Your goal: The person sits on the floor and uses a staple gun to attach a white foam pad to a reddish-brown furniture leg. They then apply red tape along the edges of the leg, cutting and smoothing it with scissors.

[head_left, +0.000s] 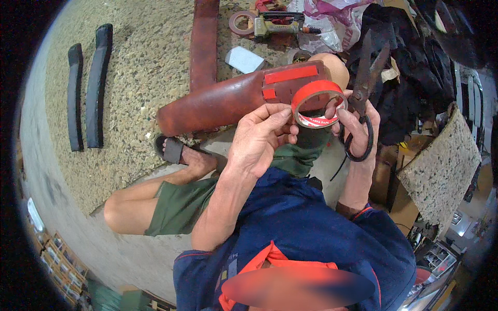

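Note:
In the head view, my left hand (262,137) is closed in a pinch at the left edge of a roll of red tape (315,89). My right hand (358,135) grips large black-handled scissors (368,72), blades upward, and its fingers also hold the roll's right side. Behind the roll lies a long reddish-brown leather piece (207,103), bearing red tape strips (290,73) on its right end. A rounded tan object (333,66) sits just beyond that end.
Two dark padded strips (97,88) lie on a speckled foam mat (135,57). Another leather piece (205,41), a white block (244,59), a staple gun (275,28) and another tape roll (241,18) are beyond. Black fabric (389,114) and a foam sheet (436,171) fill the right.

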Demonstrator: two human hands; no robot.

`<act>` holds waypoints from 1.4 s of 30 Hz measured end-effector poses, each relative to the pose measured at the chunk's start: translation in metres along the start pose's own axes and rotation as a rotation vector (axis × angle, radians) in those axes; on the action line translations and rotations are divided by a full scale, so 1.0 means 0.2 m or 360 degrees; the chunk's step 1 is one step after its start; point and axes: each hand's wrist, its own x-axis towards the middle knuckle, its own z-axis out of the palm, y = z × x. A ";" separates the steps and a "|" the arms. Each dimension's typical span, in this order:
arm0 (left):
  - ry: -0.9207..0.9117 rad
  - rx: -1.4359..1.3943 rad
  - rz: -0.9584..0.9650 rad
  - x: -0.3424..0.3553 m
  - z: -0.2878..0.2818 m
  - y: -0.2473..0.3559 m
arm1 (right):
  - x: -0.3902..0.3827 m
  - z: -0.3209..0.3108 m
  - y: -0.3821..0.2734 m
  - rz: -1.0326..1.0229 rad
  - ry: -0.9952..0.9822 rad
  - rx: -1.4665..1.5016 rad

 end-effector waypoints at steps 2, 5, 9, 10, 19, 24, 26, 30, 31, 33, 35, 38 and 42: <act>0.0040 -0.0147 -0.0067 0.03 0.00 -0.02 | 0.00 -0.01 -0.01 0.0032 -0.0033 -0.0010; 0.0083 -0.0208 -0.0081 0.05 -0.01 -0.05 | 0.00 -0.03 -0.01 0.0037 -0.0033 -0.0023; 0.0090 -0.0142 -0.0028 0.07 -0.04 -0.06 | 0.01 -0.11 -0.03 0.0034 -0.0059 -0.0095; 0.0081 -0.0097 -0.0015 0.07 -0.04 -0.05 | 0.01 -0.13 -0.04 0.0043 -0.0062 -0.0123; 0.0042 0.0427 0.0041 0.07 -0.02 -0.04 | 0.01 -0.25 -0.10 -0.0062 -0.0238 -0.0496; -0.0030 0.0516 0.0099 0.03 0.00 -0.01 | 0.01 -0.24 -0.06 -0.0102 -0.0334 -0.0243; -0.0010 0.0577 0.0202 0.01 0.02 -0.03 | 0.00 -0.24 -0.04 -0.0099 -0.0427 -0.0112; -0.0061 0.0976 0.0495 -0.02 0.04 -0.04 | -0.02 -0.24 0.00 0.0004 -0.0475 0.0292; -0.0066 0.1116 0.0667 -0.03 0.04 -0.05 | -0.02 -0.24 0.01 -0.0006 -0.0438 0.0262; -0.0087 0.1182 0.0869 -0.05 0.05 -0.08 | -0.01 -0.25 0.02 -0.0015 -0.0377 0.0193; -0.0118 0.1241 0.0912 -0.06 0.05 -0.08 | -0.01 -0.25 0.04 -0.0191 -0.0435 0.0378; -0.0136 0.1303 0.1101 -0.07 0.05 -0.09 | 0.01 -0.24 0.05 -0.0640 -0.0443 -0.0352; -0.0159 0.1457 0.1429 -0.11 0.08 -0.11 | 0.02 -0.22 0.06 -0.0968 -0.0458 -0.0525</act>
